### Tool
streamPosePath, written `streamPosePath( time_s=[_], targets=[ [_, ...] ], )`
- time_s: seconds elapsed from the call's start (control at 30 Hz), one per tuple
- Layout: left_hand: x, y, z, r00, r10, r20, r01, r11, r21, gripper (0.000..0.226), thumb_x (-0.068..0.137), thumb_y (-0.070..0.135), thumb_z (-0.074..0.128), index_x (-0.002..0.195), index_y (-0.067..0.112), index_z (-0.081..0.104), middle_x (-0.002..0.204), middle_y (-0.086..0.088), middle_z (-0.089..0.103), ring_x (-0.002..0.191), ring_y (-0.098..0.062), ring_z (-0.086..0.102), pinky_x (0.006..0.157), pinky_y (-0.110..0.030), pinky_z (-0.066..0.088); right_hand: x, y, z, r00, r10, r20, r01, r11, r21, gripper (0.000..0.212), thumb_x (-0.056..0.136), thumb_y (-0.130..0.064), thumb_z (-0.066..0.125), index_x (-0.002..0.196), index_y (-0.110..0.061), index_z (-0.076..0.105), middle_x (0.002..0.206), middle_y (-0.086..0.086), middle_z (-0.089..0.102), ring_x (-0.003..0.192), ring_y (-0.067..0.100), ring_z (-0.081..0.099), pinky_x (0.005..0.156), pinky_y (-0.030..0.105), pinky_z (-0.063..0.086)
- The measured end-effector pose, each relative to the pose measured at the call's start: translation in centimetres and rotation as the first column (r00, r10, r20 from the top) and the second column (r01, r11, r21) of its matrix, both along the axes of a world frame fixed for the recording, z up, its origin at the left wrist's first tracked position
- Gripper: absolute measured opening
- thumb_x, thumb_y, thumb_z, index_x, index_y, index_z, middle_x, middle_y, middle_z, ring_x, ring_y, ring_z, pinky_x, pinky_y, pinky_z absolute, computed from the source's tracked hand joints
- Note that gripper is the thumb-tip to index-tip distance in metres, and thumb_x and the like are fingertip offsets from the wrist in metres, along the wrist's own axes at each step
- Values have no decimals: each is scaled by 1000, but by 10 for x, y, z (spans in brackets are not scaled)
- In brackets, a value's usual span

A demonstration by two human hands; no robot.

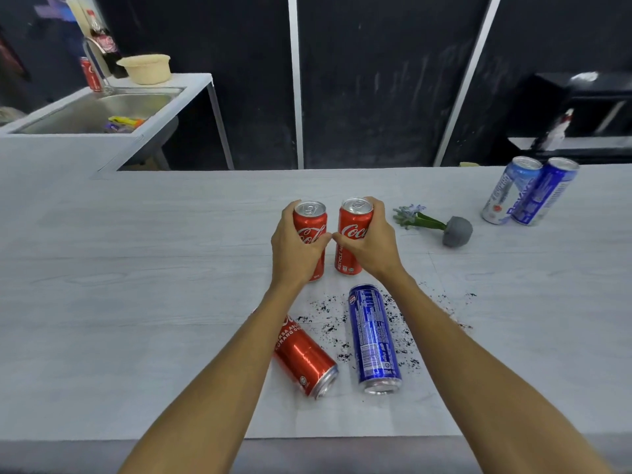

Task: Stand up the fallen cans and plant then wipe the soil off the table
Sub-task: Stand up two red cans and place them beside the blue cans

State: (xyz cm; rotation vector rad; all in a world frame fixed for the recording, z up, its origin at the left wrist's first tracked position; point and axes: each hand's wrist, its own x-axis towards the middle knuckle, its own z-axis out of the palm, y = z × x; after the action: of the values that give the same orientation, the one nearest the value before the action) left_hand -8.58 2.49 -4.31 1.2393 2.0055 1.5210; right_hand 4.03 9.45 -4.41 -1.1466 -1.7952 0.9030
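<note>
Two red cola cans stand upright side by side at the middle of the table. My left hand (297, 246) grips the left red can (312, 218) and my right hand (371, 242) grips the right red can (354, 222). Nearer to me a third red can (306, 359) lies on its side, partly under my left forearm. A blue can (374, 338) lies on its side beside it. Dark soil (330, 325) is scattered around both fallen cans. A small plant in a grey pot (456, 230) lies tipped over to the right, flowers pointing left.
Two blue cans (530, 191) stand together at the far right of the white table (136, 268). At the back left are a sink (95, 112), a beige bowl (145, 68), a cola bottle and a red can. Dark wall panels stand behind.
</note>
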Motion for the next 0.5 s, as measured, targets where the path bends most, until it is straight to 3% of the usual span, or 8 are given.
streamPosePath(
  time_s=[0.2, 0.37, 0.5],
  targets=[
    [-6, -5, -3, 999, -40, 23, 39, 999, 27, 75, 79, 27, 78, 140, 26, 35, 139, -1, 49, 126, -20, 49, 103, -44, 46, 1, -11, -1, 1000, -26, 8, 26, 999, 39, 78, 71, -28, 82, 134, -20, 36, 129, 2, 56, 108, 11, 55, 94, 30, 49],
    [-6, -5, -6, 997, -73, 31, 71, 995, 66, 77, 77, 23, 80, 140, 23, 36, 141, -1, 48, 127, -19, 47, 104, -37, 45, 4, -15, 3, 999, -36, 2, 36, 999, 25, 80, 73, -26, 81, 137, -18, 34, 134, 4, 54, 115, 16, 54, 95, 29, 46],
    [-2, -1, -7, 996, -87, 32, 85, 994, 74, 78, 76, 22, 80, 141, 24, 37, 142, 0, 47, 127, -18, 47, 103, -36, 44, 13, -16, 9, 998, -58, -9, 58, 998, 7, 81, 74, -25, 80, 138, -19, 32, 135, 2, 51, 112, 8, 48, 93, 24, 42]
  ],
)
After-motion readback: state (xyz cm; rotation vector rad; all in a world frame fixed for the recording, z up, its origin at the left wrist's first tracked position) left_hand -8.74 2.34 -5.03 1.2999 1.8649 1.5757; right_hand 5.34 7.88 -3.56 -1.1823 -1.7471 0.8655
